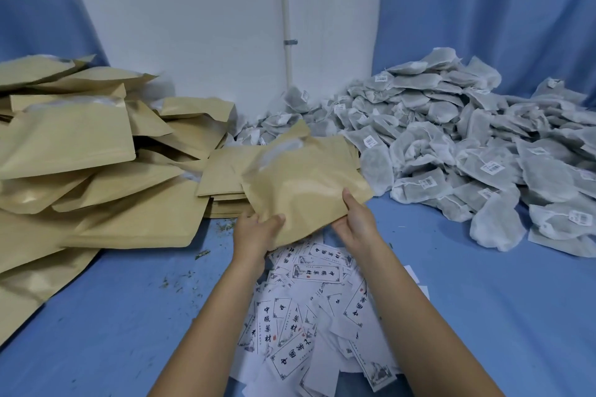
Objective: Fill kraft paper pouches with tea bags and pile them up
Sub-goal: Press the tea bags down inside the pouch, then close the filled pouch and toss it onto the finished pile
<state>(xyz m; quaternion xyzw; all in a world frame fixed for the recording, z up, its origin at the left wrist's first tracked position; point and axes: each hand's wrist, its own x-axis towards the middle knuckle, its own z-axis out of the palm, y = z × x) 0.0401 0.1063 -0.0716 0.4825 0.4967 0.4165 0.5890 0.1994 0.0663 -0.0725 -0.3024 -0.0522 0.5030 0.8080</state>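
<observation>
Roughly mid-run by my read: left hand [258, 230] and right hand [354, 224] have fingers [275, 219] clamped on a kraft pouch [303, 177] mid-bench over the empty-pouch stack [219, 179], filled pile [80, 151] left, big tea bag heap [467, 145] right unpacked.

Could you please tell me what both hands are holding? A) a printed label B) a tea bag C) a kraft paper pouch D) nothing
C: the left hand and right hand both grip the near edge of one kraft paper pouch.
</observation>
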